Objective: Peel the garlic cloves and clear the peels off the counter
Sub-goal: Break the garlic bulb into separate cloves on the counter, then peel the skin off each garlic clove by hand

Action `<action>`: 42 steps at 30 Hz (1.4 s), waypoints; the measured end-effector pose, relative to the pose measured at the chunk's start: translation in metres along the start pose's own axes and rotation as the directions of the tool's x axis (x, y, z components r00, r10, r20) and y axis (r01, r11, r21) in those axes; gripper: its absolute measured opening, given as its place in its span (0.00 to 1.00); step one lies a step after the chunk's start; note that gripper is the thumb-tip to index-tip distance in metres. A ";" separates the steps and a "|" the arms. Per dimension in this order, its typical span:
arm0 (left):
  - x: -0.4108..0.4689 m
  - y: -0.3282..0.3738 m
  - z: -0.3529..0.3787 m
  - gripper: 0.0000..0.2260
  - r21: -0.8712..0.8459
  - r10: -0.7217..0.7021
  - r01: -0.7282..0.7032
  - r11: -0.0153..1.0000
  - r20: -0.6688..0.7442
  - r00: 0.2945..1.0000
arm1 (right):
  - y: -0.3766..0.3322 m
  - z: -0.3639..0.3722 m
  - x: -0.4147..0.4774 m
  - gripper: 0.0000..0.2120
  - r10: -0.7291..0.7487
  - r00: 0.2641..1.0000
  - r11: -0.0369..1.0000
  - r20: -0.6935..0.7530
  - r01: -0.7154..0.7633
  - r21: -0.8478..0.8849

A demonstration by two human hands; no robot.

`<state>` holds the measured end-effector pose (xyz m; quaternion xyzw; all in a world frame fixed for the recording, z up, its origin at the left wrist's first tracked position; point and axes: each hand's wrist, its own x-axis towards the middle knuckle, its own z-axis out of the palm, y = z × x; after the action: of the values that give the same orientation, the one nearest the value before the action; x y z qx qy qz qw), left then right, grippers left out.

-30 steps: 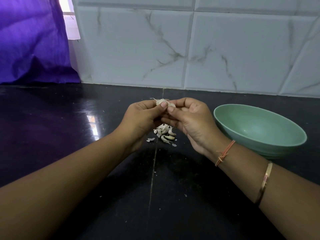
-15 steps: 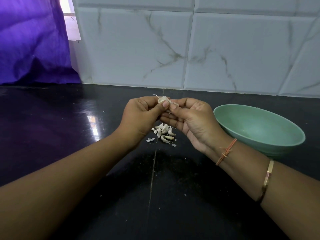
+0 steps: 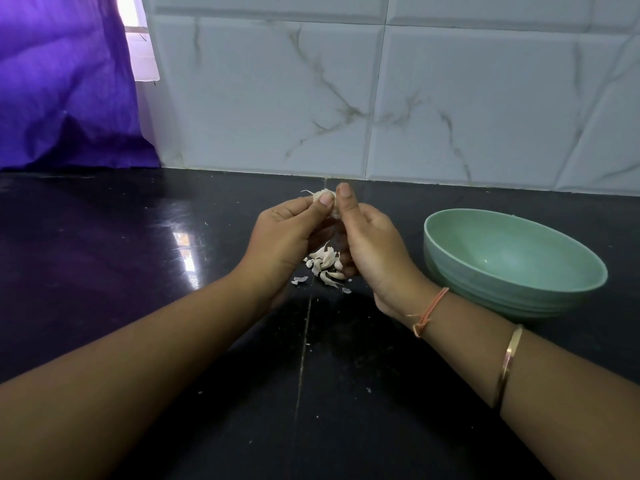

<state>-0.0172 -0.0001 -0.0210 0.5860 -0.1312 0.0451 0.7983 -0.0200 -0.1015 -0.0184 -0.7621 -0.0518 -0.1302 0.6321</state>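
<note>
Two bare forearms reach in from the bottom edge, seen from the person's own head, over a glossy black table point(image 3: 104, 271). The right forearm wears a thin metal bangle point(image 3: 509, 362), and an orange thread point(image 3: 431, 310) is tied round the right wrist. A pale seam point(image 3: 304, 358) runs away from the viewer along the table between the arms, with a few tiny white flecks scattered near it.

Farther in, a small pile of garlic peels point(image 3: 325, 266) lies on the table beside the seam, partly hidden by the hands raised in front of it. A few loose scraps lie just beside the pile.

Above the pile, the left hand point(image 3: 280, 237) and the right hand point(image 3: 370, 244) meet, thumbs up and side by side. Between them is a garlic clove point(image 3: 323, 195), held in the air clear of the table. Each hand's grip is clamped on the clove, thumb tip pressed against it with the fingers curled behind. A thin curl of papery skin sticks out from the clove toward the left.

To the right of the hands, near but apart, a pale green bowl point(image 3: 485, 292) stands on the table, its open mouth facing the viewer.

Behind everything rises a wall of large white marble-veined tiles point(image 3: 277, 98). At far left hangs a purple curtain point(image 3: 62, 81), its hem reaching the back of the table, with a bright pale strip point(image 3: 138, 36) between it and the tiles.
</note>
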 end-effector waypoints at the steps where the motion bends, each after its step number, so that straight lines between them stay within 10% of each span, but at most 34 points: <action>1: -0.001 0.001 0.003 0.10 -0.011 -0.010 0.010 1.000 0.003 1.000 | 0.000 0.000 0.001 0.26 -0.057 0.998 0.996 -0.017 0.056 -0.071; 9: -0.003 0.002 0.006 0.22 0.405 0.003 0.033 0.914 -0.089 0.996 | -0.003 -0.002 -0.002 0.24 -0.285 0.959 0.891 0.001 0.265 -0.367; 18: -0.007 0.006 0.013 0.20 0.185 -0.144 0.144 0.972 -0.013 0.990 | 0.002 0.000 0.002 0.27 -0.368 0.929 0.859 -0.022 0.331 -0.391; 30: -0.003 0.009 0.007 0.18 -0.083 -0.386 0.391 0.917 0.067 0.920 | -0.003 -0.007 0.005 0.21 0.019 0.998 0.986 0.063 -0.030 0.167; 42: 0.010 0.006 -0.008 0.13 -0.015 -0.321 0.321 0.947 -0.058 0.945 | 0.022 -0.021 0.019 0.13 -0.107 0.994 0.768 0.030 0.102 -0.632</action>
<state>-0.0081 0.0089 -0.0148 0.5958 -0.0104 -0.0685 0.8001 0.0007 -0.1279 -0.0303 -0.9254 -0.0447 -0.1779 0.3315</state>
